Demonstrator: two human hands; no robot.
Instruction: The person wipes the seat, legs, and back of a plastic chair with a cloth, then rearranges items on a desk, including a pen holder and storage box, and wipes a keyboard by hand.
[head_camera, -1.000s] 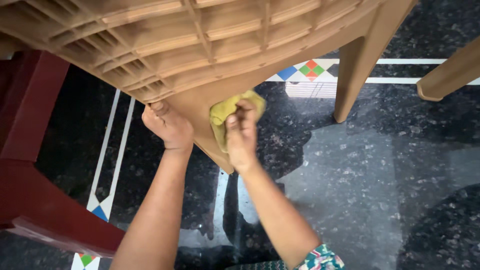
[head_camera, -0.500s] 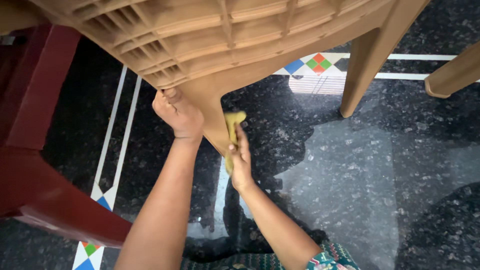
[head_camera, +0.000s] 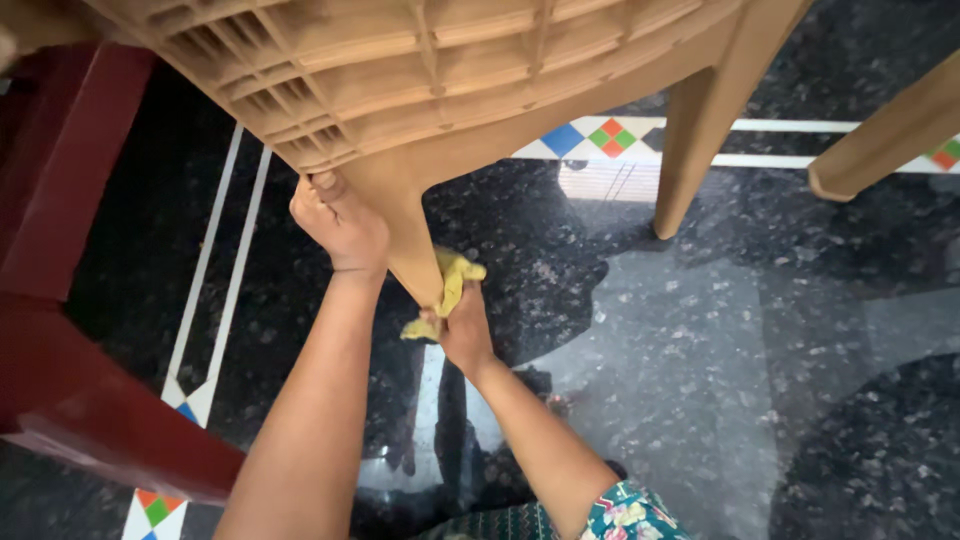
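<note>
A tan plastic chair is tilted over so its ribbed underside faces me. My left hand grips the top of its near leg, where the leg meets the seat. My right hand is closed around a yellow cloth and presses it against the lower tip of that same leg. Part of the cloth hangs out to the left under the leg's end.
A dark red plastic chair stands close on the left. Two more tan chair legs reach the floor at the upper right. The floor is dark speckled stone with white strips and coloured diamond inlays.
My right hand has slid the cloth down the leg from near the seat to its tip. The left hand keeps its grip; the view has shifted slightly.
</note>
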